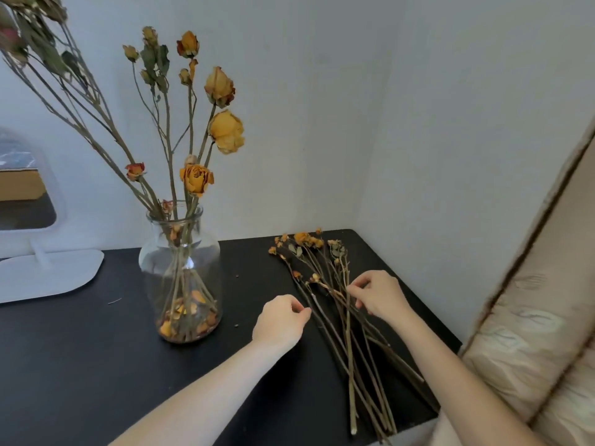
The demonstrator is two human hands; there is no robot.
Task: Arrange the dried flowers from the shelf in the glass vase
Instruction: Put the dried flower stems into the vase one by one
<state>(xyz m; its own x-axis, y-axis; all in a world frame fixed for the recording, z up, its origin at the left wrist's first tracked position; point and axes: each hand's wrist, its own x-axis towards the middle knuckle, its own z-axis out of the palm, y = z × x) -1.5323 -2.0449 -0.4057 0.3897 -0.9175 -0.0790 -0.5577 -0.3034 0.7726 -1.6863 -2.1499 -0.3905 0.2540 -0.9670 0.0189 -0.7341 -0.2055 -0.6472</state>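
The loose dried flowers [335, 294] lie in a bunch on the black worktop [96, 365], in the lower right of the frame. Their small orange heads point up toward the wall and their long thin stems run down toward the bottom edge. They look very light and very dry. The stems are probably stiff but would snap if bent, and the heads and leaves would likely crumble if squeezed. Bits have already dropped off and sit in the bottom of the glass vase [182, 272]. So the best place to take hold is low or midway on a bare stem, never on a flower head, and with a soft pinch.

The glass vase stands left of the middle, near the bunch but not touching it. It already holds several tall stems with yellow and orange heads.

The left hand [280, 320] is just beside the left edge of the bunch. Its grip is curled nearly closed, with the fingertips pinching at one thin stem; I cannot tell for sure if the stem is held.

The right hand [378, 296] rests on top of the bunch, grip half curled, fingertips touching or pinching the stems in the middle.
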